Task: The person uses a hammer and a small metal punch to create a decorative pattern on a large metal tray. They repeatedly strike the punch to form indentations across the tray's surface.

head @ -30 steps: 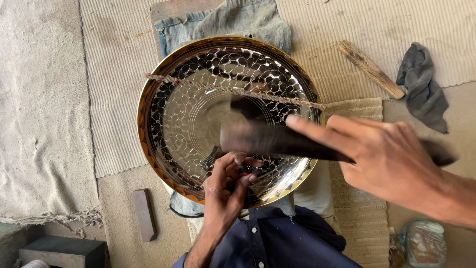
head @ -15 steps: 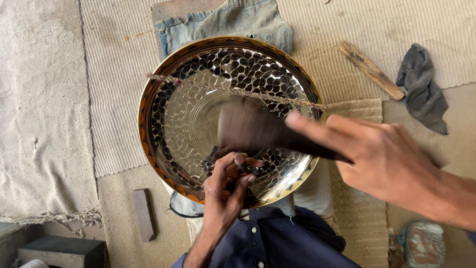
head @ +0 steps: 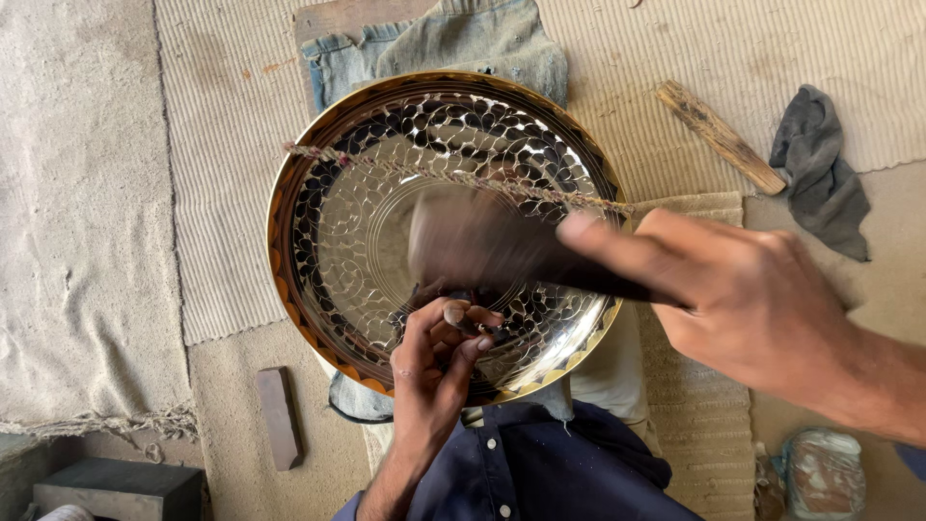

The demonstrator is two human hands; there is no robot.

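A large round brass plate [head: 347, 241] with a shiny hammered pattern lies in front of me on folded denim. My left hand [head: 434, 371] rests on its near rim and pinches a small metal punch [head: 461, 316] upright against the plate. My right hand [head: 743, 304] grips a dark hammer [head: 482, 246], blurred by motion, with its head just above the punch. A twisted cord [head: 453, 177] stretches across the plate from upper left to right rim.
A wooden stick [head: 719, 135] and a grey rag [head: 820, 169] lie at the back right on a ribbed mat. A small flat block [head: 280, 417] lies near left. A dark box [head: 121, 487] sits at the lower left corner, a wrapped bundle [head: 820, 473] at lower right.
The hammer has swung in my right hand, its blurred head shifting left and down over the punch. My left hand keeps the punch in the same place.
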